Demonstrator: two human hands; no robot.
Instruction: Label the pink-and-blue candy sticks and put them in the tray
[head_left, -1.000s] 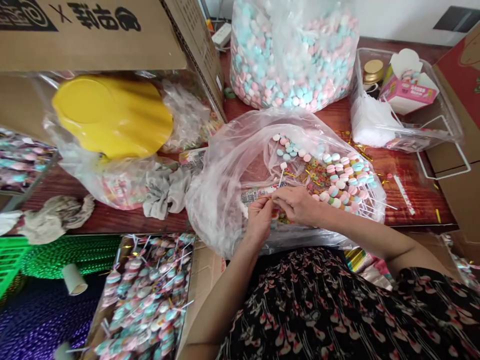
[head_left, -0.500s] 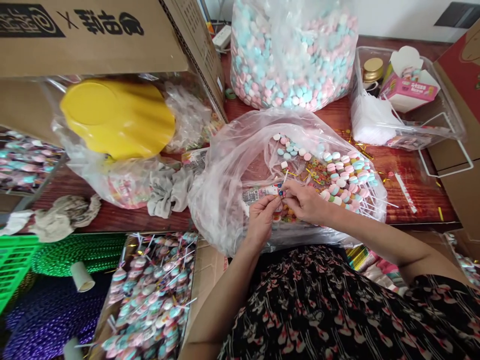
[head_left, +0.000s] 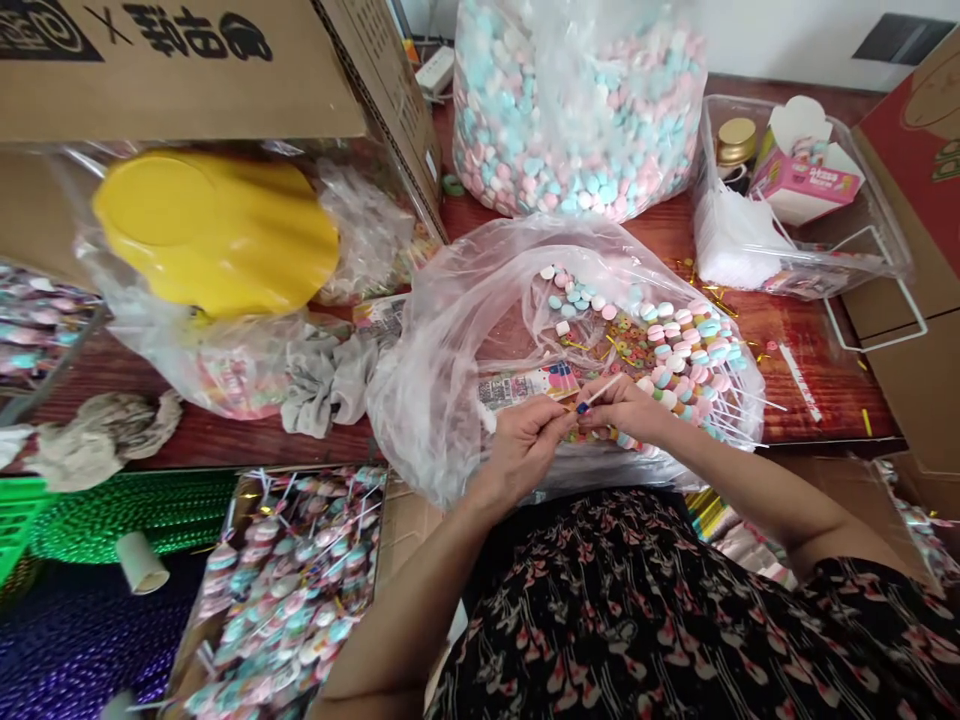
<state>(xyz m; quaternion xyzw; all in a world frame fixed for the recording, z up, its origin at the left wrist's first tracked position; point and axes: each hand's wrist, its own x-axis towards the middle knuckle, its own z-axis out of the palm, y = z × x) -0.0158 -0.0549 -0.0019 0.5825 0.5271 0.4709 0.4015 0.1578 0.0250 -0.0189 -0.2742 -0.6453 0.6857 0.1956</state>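
Observation:
My left hand [head_left: 525, 445] is closed, thumb and fingertips pinched at a thin gold twist tie [head_left: 571, 408]. Against it, my right hand [head_left: 626, 410] is closed around a marshmallow stick, whose white stick [head_left: 606, 387] pokes up to the right between the fingers. A small dark blue piece [head_left: 583, 407] shows at the meeting fingertips. Part of the candy below the right hand is hidden. Beside that hand lie several striped marshmallow skewers [head_left: 697, 350] on a spread clear plastic bag [head_left: 442, 350]. Loose marshmallows [head_left: 577, 293] and ring-shaped candies [head_left: 626, 335] lie behind.
A big bag of marshmallows [head_left: 577, 120] stands at the back. To its right is a clear plastic basket [head_left: 889, 225] with a pink box [head_left: 806, 180]. A yellow tub [head_left: 217, 230] and cardboard box [head_left: 187, 80] are left; below, a carton holds finished-looking wrapped skewers [head_left: 300, 590].
Both hands have shifted slightly down and right, and the left has rotated. The white stick has tipped from nearly upright to slanting right. The printed card behind the hands shows more. The view has shifted slightly.

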